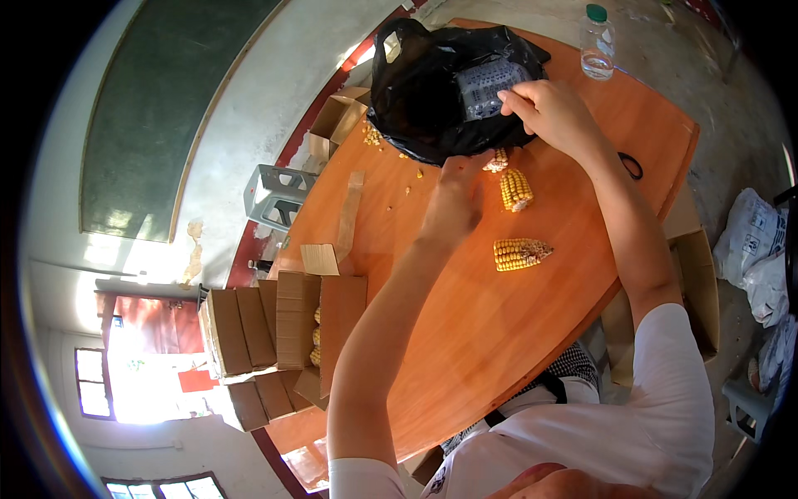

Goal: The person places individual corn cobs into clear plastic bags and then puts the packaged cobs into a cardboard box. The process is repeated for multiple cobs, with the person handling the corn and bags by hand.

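A black plastic bag (399, 87) stands with its mouth open at the far end of the table. In it shows a clear plastic packet (483, 93) bearing printed writing. My right hand (548, 112) is over the bag's right side with bent fingers, the fingertips at the packet's edge; whether they pinch it is unclear. By the bag's near rim is my left hand (458, 193), slightly blurred, its fingers partly hidden. Right beside it lies a small corn piece (497, 160). Two larger corn cob pieces, a stubby one (515, 190) and a partly bare one (522, 254), lie nearer me.
Loose kernels (372, 134) lie left of the bag. Cardboard boxes (299, 318), one holding corn, stand at the table's left edge. A green-capped bottle (597, 47) stands at the far right. A black ring-shaped object (631, 166) lies near the right edge of the table (449, 337).
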Tool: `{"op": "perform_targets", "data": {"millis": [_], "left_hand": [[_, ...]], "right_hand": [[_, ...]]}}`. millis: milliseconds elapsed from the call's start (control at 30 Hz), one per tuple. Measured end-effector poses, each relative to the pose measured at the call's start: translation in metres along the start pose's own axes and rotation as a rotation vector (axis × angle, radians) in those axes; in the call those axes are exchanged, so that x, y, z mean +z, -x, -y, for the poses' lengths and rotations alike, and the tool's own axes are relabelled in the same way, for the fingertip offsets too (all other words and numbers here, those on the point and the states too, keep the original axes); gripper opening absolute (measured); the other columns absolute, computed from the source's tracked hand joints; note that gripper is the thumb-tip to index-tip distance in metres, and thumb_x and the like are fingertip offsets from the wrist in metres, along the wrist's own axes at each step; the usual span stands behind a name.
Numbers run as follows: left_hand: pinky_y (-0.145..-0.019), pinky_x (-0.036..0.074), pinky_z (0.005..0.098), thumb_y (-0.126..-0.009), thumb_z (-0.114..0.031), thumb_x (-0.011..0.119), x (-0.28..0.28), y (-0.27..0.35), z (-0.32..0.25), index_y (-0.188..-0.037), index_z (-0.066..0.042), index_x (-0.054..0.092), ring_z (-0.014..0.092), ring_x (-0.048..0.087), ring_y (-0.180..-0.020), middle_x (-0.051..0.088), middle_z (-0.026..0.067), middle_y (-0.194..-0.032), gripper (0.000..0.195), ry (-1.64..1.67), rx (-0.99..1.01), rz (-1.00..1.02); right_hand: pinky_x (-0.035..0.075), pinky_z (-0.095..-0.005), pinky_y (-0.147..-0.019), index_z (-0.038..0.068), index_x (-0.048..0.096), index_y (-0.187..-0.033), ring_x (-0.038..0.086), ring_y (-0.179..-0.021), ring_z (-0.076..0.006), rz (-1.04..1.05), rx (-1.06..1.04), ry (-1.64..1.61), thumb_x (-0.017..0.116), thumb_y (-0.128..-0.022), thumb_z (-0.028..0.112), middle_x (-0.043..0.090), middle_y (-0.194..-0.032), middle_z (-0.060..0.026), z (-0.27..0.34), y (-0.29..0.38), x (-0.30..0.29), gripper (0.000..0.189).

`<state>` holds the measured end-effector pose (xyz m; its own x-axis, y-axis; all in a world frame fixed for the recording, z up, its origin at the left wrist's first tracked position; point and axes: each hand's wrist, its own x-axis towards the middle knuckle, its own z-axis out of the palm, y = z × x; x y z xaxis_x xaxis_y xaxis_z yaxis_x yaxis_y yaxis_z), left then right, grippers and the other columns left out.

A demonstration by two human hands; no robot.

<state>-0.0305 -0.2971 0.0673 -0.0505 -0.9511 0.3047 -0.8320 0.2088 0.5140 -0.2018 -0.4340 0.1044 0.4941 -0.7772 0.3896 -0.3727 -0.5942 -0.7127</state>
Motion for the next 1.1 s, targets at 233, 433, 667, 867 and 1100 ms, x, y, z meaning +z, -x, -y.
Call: {"op": "perform_targets", "data": {"millis": [233,433,667,867,1100], "left_hand": [[-0.091,0.049,0.0388,-0.072,0.015,0.052,0.011,-0.005,-0.005,-0.139,-0.031,0.045,0.035,0.046,-0.118,0.042,0.0169,-0.127,0.081,-0.135,-0.150,0.211],[-0.096,0.046,0.0426,-0.071,0.015,0.052,0.019,-0.002,0.001,-0.136,-0.022,0.046,0.040,0.042,-0.121,0.040,0.0211,-0.133,0.075,-0.148,-0.102,0.122],[-0.091,0.047,0.0404,-0.072,0.011,0.051,0.001,0.004,0.004,-0.131,-0.016,0.047,0.038,0.049,-0.114,0.052,0.0221,-0.118,0.065,-0.050,-0.203,0.153],[-0.097,0.044,0.0431,-0.071,0.011,0.052,-0.009,0.013,0.007,-0.129,-0.017,0.047,0.041,0.047,-0.116,0.052,0.0227,-0.116,0.064,0.029,-0.250,0.179],[-0.093,0.045,0.0445,-0.071,0.011,0.052,-0.012,0.011,0.003,-0.122,-0.012,0.049,0.042,0.050,-0.112,0.053,0.0226,-0.114,0.055,0.036,-0.175,0.144]], "right_hand": [[0.047,-0.0299,-0.055,0.005,0.070,-0.085,0.062,-0.052,-0.0162,0.029,0.019,0.062,0.052,-0.094,0.033,0.066,-0.066,-0.0076,-0.007,-0.002,0.007,0.034],[0.049,-0.0316,-0.058,0.011,0.068,-0.104,0.065,-0.057,-0.0167,0.059,-0.091,0.138,0.059,-0.090,0.022,0.068,-0.070,-0.0072,-0.012,0.005,0.012,0.020],[0.050,-0.0331,-0.064,0.012,0.065,-0.112,0.066,-0.061,-0.0189,0.199,-0.007,0.184,0.059,-0.089,0.019,0.067,-0.067,-0.0081,-0.007,0.004,0.013,0.024],[0.050,-0.0333,-0.067,0.010,0.064,-0.112,0.066,-0.062,-0.0190,0.235,0.010,0.159,0.059,-0.090,0.018,0.068,-0.068,-0.0086,-0.007,0.004,0.017,0.024],[0.051,-0.0333,-0.066,0.009,0.064,-0.113,0.066,-0.061,-0.0190,0.205,-0.019,0.179,0.058,-0.090,0.017,0.068,-0.068,-0.0098,-0.008,0.005,0.019,0.025]]}}
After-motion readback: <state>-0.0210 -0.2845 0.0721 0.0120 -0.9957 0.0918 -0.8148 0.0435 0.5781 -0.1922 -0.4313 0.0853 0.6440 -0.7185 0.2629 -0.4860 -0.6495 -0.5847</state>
